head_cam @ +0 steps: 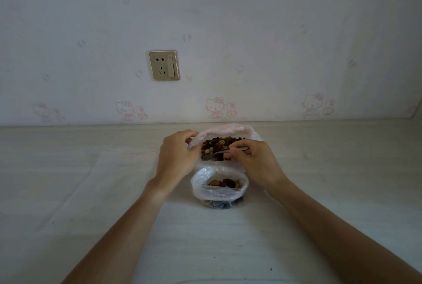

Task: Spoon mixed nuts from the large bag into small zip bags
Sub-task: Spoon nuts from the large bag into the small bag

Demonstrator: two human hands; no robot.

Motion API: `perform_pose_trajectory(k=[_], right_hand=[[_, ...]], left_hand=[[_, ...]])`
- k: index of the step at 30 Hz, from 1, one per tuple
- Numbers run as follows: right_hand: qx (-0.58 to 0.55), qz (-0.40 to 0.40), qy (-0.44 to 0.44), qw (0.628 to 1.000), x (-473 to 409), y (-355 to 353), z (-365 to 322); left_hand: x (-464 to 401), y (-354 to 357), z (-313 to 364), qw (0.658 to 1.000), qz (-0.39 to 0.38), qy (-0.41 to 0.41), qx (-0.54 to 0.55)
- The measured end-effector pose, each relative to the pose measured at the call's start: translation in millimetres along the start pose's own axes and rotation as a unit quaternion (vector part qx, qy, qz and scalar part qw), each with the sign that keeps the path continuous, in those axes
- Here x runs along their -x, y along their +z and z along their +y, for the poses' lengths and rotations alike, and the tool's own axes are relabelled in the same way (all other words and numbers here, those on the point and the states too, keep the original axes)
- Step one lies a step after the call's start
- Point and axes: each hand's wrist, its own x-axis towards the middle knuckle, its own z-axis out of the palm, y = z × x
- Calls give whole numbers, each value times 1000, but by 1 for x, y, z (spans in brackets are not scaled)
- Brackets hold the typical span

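The right hand (251,160) grips a metal spoon (219,153), bowl pointing to 9 o'clock inside the large translucent plastic bag (226,129), while the left hand (177,158) pinches its rim; the small clear zip bag (219,186) lies directly at 6 o'clock.

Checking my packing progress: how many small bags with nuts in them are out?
1: the small zip bag stands open on the table, just in front of the large bag. Others may be hidden.

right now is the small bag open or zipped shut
Open. The small bag stands upright with its mouth spread wide, and some nuts show inside through the opening. It sits just in front of the large bag.
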Motion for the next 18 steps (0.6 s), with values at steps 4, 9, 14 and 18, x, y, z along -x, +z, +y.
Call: perform_pose_trajectory(k=[4, 9, 14, 18], right_hand=[[4, 18, -10, 1000, -1, 3, 1], [-1, 41, 0, 999, -2, 5, 2], [-67, 36, 57, 995, -4, 3, 0], [-139, 31, 112, 983, -3, -4, -4]], left_hand=[[0, 2, 0, 1000, -6, 3, 7], [0, 3, -1, 1000, -2, 3, 8], [-1, 5, -3, 1000, -2, -3, 13], [0, 6, -4, 1000, 6, -10, 21]])
